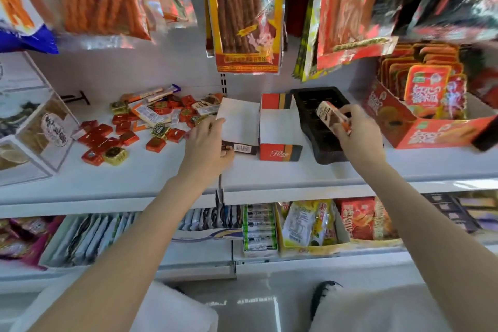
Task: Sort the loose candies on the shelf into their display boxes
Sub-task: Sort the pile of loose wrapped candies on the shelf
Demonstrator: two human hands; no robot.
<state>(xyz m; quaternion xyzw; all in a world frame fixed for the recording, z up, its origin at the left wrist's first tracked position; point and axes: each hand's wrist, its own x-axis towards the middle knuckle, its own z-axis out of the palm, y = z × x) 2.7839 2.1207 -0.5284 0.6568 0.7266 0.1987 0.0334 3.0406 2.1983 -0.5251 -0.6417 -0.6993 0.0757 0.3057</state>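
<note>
Loose candies (129, 127) lie scattered on the white shelf (151, 175): red squares, gold-wrapped squares and long white-orange bars. Three display boxes stand to their right: a brown box (238, 122) with a white inside, a red and orange box (280, 129), and a black plastic tray (320, 116). My left hand (207, 145) grips the brown box's near left corner. My right hand (355, 129) holds a white-brown candy bar (332, 117) over the black tray.
A large red carton of snack packets (420, 110) stands right of the tray. A clear box (35, 127) sits at the far left. Snack bags (242, 13) hang overhead. The lower shelf (258, 229) holds more packets.
</note>
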